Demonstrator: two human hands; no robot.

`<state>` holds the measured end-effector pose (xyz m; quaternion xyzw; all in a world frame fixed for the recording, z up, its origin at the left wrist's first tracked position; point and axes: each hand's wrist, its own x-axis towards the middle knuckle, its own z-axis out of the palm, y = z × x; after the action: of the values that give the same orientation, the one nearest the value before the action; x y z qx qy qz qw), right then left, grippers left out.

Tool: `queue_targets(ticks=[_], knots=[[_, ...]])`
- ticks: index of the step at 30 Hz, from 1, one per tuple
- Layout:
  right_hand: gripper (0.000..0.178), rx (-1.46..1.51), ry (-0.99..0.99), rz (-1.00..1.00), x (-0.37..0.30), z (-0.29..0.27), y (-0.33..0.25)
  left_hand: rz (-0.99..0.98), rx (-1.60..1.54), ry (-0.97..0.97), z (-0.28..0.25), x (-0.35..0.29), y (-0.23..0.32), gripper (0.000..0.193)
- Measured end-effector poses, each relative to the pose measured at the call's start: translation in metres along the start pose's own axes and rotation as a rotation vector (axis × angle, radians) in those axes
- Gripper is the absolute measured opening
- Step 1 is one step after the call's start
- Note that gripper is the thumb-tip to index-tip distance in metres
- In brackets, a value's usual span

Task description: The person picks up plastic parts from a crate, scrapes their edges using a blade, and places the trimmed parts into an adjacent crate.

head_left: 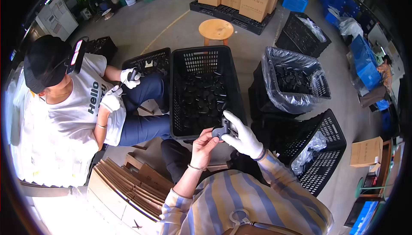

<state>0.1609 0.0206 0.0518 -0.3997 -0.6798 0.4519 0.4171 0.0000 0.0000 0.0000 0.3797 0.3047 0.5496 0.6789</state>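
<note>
Black part (pixel 220 131) near open crate (pixel 201 59) of apparently similar pieces (pixel 204 97)

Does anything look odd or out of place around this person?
The person's right hand wears a white glove, while the left hand is bare, an odd mismatch as both meet at one black part. At right, a black crate looks tipped, though the fisheye view may exaggerate that.
</note>
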Motion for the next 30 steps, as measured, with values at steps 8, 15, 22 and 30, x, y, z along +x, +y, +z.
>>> queue_targets(ticks=[8, 15, 22, 30], knots=[[0.053, -0.090, -0.204, 0.014, 0.014, -0.024, -0.014, -0.181, -0.188, 0.048, 0.011, 0.006, 0.021, 0.034], [0.043, 0.316, -0.081, 0.257, 0.010, -0.027, 0.003, -0.338, -0.511, -0.232, -0.004, 0.009, 0.018, 0.035], [0.030, 1.012, 0.130, 0.931, -0.085, 0.029, 0.057, -0.322, -0.684, -0.133, -0.007, 0.006, 0.029, 0.036], [0.014, 0.181, -0.010, 0.482, -0.062, -0.002, -0.007, -0.245, -0.698, -0.134, -0.015, 0.004, 0.025, 0.035]])
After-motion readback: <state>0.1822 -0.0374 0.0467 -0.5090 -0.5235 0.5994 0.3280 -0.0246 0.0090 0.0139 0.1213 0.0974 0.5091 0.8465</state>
